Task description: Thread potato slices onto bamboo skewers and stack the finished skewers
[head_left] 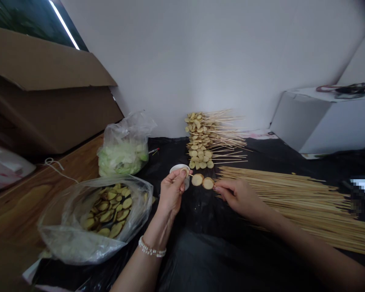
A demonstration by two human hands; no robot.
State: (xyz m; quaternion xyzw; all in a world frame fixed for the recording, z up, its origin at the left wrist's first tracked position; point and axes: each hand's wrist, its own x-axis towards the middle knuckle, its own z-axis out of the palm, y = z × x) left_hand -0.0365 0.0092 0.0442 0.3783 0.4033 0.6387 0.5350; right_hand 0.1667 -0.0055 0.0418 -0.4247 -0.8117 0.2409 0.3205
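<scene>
Between my hands runs a thin wooden skewer carrying two round potato slices (202, 181). My left hand (172, 187) pinches another potato slice (186, 171) at the skewer's left end. On the right, my right hand (238, 196) is closed on the skewer just beside the threaded slices; most of the stick is hidden by the fingers. A white cup (180, 166) stands behind my left hand, partly covered by it. To the left, an open clear plastic bag (60, 227) holds many loose potato slices (112, 209).
Finished potato skewers (200, 140) lie piled at the back by the wall. Bare skewers (298, 202) spread across the right on black plastic sheeting (197, 251). A tied bag of pale green vegetables (124, 156) stands back left, near a cardboard box (54, 109). A white box (319, 117) is at right.
</scene>
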